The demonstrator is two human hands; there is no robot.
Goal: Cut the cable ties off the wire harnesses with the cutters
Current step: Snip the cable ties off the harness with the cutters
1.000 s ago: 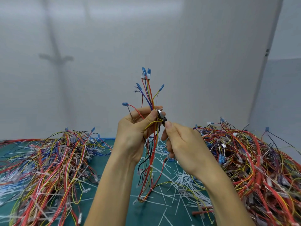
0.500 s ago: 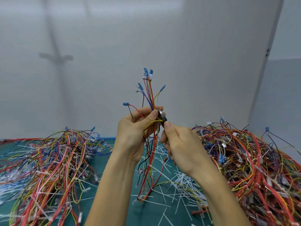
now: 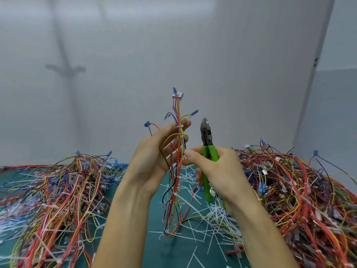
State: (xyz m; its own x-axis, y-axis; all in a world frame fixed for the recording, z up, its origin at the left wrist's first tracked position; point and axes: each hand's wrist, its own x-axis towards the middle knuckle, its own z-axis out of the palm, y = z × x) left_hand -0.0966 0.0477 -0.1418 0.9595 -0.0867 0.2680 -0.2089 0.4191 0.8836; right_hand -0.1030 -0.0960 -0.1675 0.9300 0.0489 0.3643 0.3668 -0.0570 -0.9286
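My left hand (image 3: pixel 154 157) holds a wire harness (image 3: pixel 177 171) upright above the table, fingers curled around the red, yellow and blue wires. A white cable tie (image 3: pixel 179 126) wraps the bundle near my fingertips; more white ties sit lower on the hanging part. My right hand (image 3: pixel 218 171) grips the green-handled cutters (image 3: pixel 207 149), jaws pointing up and closed, a short way right of the harness and apart from it. The harness tail dangles down to the mat.
A large heap of tied harnesses (image 3: pixel 301 194) lies on the right, another heap (image 3: pixel 56 192) on the left. Cut white tie scraps (image 3: pixel 216 211) litter the green mat (image 3: pixel 154 250) between them. A grey wall stands close behind.
My right hand has pulled the cutters away from the harness to the right; the jaws now stand free and upright. The left hand has loosened and turned the bundle slightly.
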